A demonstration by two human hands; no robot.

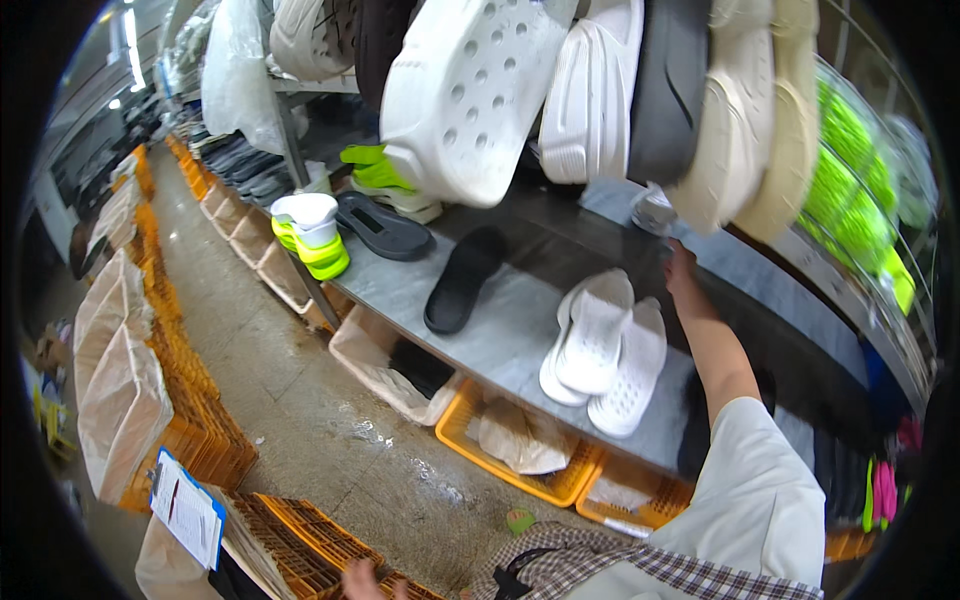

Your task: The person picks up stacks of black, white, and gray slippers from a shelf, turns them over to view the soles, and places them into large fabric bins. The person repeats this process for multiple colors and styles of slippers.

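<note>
My right arm stretches forward over the dark conveyor belt (pixel 560 235). At its end, my right hand (pixel 681 262) is close to a small, shiny whitish item (pixel 654 211); its fingers are small and blurred, so touch or grip is unclear. Nearer on the grey ledge (pixel 505 345) rest white perforated shoe soles (pixel 605 345), partly overlapping. A black sole (pixel 466 280) lies left of them, reaching onto the belt. Farther left sits a dark grey sole (pixel 384 226). My left hand (pixel 374 580) shows partly at the lower edge, fingers apart, near orange crates (pixel 315 535).
White, black and cream soles (pixel 480 95) hang above the belt. Lime and white soles (pixel 312 236) stand at the ledge's left end. Orange crates (pixel 515 445) sit beneath it. Lined crates (pixel 120 370) and a blue clipboard (pixel 188 508) are left. The floor (pixel 330 430) looks wet.
</note>
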